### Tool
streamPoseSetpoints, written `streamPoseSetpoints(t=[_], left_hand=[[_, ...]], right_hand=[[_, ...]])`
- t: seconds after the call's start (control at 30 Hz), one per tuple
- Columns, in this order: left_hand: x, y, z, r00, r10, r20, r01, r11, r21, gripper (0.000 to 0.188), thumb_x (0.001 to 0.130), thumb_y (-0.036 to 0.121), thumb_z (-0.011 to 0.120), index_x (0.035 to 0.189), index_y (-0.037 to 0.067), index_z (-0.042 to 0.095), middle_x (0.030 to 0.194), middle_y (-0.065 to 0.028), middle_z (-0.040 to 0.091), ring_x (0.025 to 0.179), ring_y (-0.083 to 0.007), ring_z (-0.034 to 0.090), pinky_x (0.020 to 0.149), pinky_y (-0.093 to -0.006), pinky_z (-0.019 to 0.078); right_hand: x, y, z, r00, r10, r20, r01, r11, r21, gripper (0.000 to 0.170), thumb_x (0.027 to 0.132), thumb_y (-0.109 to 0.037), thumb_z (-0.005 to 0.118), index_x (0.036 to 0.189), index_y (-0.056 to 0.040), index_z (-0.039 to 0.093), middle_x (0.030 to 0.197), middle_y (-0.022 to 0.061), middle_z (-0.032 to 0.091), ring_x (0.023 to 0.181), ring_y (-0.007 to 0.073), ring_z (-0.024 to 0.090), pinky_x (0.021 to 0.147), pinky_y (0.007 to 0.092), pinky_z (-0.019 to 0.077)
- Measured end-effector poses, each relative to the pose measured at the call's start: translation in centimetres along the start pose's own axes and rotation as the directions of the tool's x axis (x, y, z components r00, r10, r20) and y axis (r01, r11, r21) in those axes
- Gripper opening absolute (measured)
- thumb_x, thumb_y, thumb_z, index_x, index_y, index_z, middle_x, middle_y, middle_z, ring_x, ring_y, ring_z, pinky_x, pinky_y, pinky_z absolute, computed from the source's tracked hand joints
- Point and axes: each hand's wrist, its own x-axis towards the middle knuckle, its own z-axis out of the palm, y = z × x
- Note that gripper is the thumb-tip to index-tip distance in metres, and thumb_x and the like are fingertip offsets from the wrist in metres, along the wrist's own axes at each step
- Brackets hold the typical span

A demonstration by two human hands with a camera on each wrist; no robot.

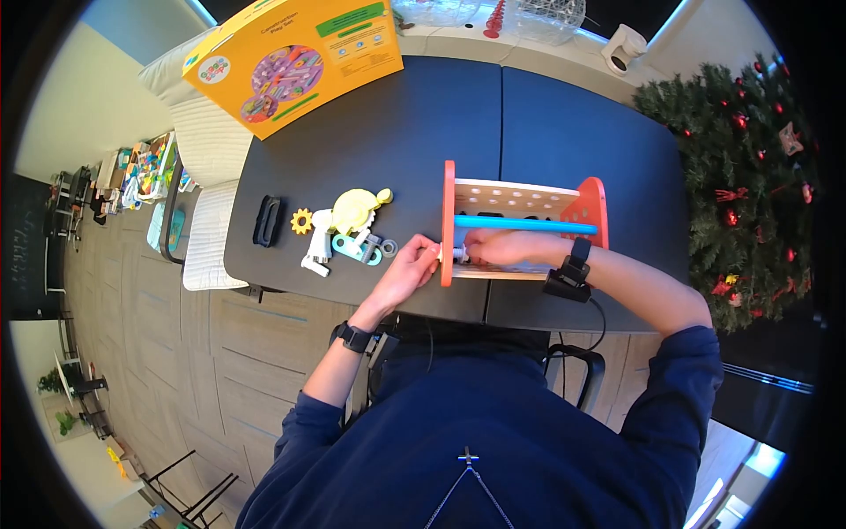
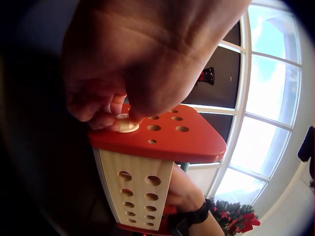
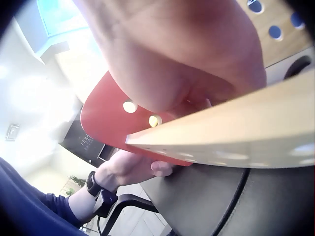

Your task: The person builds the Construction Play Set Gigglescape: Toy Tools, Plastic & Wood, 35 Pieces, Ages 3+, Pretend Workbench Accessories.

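Note:
A toy toolbox with red end panels [image 1: 448, 220], perforated wooden sides [image 2: 135, 189] and a blue bar [image 1: 524, 226] stands on the table. My left hand [image 1: 412, 271] is at the outer face of its left end panel, thumb and fingers pinching the round head of a cream bolt [image 2: 129, 125] set there. My right hand [image 1: 498, 247] reaches inside the box under the blue bar. Its fingertips grip the pale bolt shank [image 1: 457, 253] close to the panel's inner face. In the right wrist view, the palm and wooden side hide those fingertips.
Left of the toolbox lie a yellow toy piece [image 1: 354, 210], a yellow gear [image 1: 301, 220], white parts [image 1: 317, 251], a turquoise strip [image 1: 357, 250] and a black tray [image 1: 267, 220]. A yellow box [image 1: 304, 62] stands behind; a decorated tree [image 1: 731, 185] is at right.

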Motion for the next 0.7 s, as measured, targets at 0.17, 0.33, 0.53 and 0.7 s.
streamPoseSetpoints(t=[0.17,0.33,0.53,0.7], left_hand=[[-0.1,0.0,0.2,1.0,-0.003,-0.01,0.003,1.0,-0.006,0.021,0.115,0.029,0.055,0.111,0.009,0.055,0.08,0.0057,0.055,0.063,-0.0021,0.044,0.055,-0.0211,0.0333],[0.0,-0.3,0.1,1.0,0.015,-0.01,-0.015,1.0,-0.011,0.02,0.116,0.028,0.054,0.112,0.009,0.055,0.079,0.006,0.055,0.063,-0.0019,0.044,0.055,-0.0211,0.0338],[-0.1,-0.3,0.2,1.0,0.018,-0.009,-0.018,1.0,-0.012,0.019,0.116,0.027,0.053,0.111,0.009,0.054,0.079,0.0063,0.054,0.063,-0.0013,0.044,0.054,-0.0207,0.0336],[0.1,-0.7,0.1,1.0,0.024,-0.008,-0.024,1.0,-0.002,0.019,0.116,0.028,0.054,0.111,0.009,0.054,0.079,0.0059,0.055,0.063,-0.0018,0.044,0.054,-0.0207,0.0336]], right_hand=[[-1.1,-1.5,-0.9,0.999,-0.043,-0.005,0.042,0.994,-0.098,0.034,0.106,-0.026,0.054,0.121,0.002,0.066,0.104,0.0114,0.072,0.097,0.0193,0.07,0.087,0.0376,0.0551],[0.3,-0.3,-0.1,0.999,-0.039,-0.012,0.039,0.999,0.003,0.032,0.106,-0.024,0.054,0.12,0.0018,0.066,0.107,0.0122,0.073,0.097,0.0196,0.07,0.088,0.0377,0.055],[0.3,0.9,0.4,0.999,-0.025,-0.034,0.028,0.994,0.103,0.031,0.108,-0.027,0.055,0.12,-0.0006,0.067,0.102,0.0093,0.074,0.095,0.0195,0.07,0.086,0.0378,0.0548],[-0.6,0.0,-0.2,0.996,-0.084,-0.003,0.084,0.996,0.027,0.035,0.107,-0.03,0.058,0.123,-0.0005,0.067,0.1,0.0088,0.074,0.091,0.0189,0.071,0.081,0.0369,0.0551]])
